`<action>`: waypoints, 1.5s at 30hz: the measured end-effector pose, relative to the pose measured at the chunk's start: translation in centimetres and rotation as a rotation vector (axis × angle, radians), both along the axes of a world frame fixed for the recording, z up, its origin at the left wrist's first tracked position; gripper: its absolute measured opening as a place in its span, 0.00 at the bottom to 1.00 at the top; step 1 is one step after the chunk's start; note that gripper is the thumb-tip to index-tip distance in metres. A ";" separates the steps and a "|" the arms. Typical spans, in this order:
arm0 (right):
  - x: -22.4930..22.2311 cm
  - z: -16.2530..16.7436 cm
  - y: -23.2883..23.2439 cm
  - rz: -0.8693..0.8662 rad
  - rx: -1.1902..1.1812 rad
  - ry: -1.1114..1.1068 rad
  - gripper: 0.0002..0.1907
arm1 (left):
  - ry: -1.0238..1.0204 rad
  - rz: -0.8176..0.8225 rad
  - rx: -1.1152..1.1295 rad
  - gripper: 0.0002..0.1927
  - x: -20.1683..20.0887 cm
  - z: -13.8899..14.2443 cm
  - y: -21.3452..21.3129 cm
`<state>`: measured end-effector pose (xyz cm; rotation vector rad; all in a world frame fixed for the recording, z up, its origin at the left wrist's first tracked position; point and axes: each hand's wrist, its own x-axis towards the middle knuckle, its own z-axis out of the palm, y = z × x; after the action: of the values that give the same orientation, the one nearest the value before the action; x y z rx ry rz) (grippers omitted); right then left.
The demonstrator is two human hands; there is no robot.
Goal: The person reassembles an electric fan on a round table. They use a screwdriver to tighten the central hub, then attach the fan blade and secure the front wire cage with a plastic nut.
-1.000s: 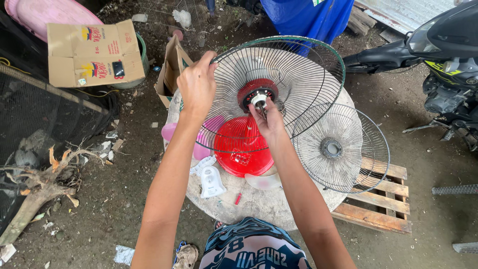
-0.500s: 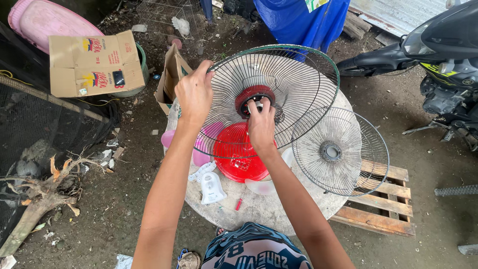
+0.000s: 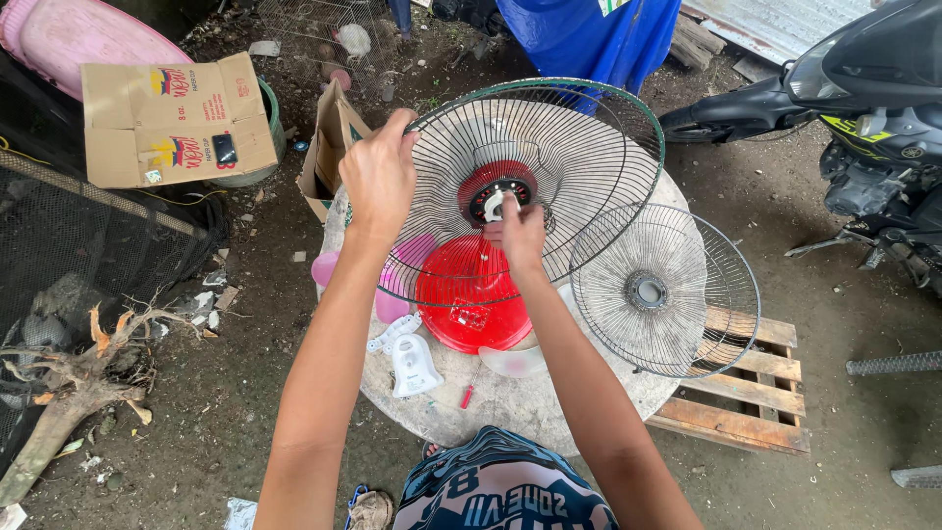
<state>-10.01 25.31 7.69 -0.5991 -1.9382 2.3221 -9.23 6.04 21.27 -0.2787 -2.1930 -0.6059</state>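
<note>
A round wire fan guard with a green rim sits tilted on a red fan motor housing, on a round stone table. My left hand grips the guard's left rim. My right hand pinches a small white nut at the guard's red centre hub. A second, grey wire guard lies flat to the right. A white plastic fan part and a small red screwdriver lie near the table's front.
A wooden pallet lies right of the table, a motorcycle at far right. Cardboard boxes, a pink tub, black netting and a dry root fill the left. A blue tarp hangs behind.
My right hand has slid down slightly under the hub, fingers still on the white nut. My left hand keeps its hold on the guard rim. The view has tilted a little.
</note>
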 end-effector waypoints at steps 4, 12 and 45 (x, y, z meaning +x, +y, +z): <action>-0.8 0.0 1.5 0.170 -0.154 -0.116 0.26 | -0.039 -0.014 0.024 0.09 0.0 0.2 0.0; 2.9 2.5 -0.2 0.003 1.401 0.578 0.25 | -0.006 -0.013 0.018 0.09 0.3 0.2 0.1; 1.4 1.9 0.3 -0.029 1.234 0.511 0.26 | -0.046 0.040 -0.020 0.10 -0.1 -0.2 0.1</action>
<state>-8.59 25.62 9.55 0.0913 -2.4359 0.7386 -9.33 6.13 21.06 -0.2328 -2.2450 -0.5738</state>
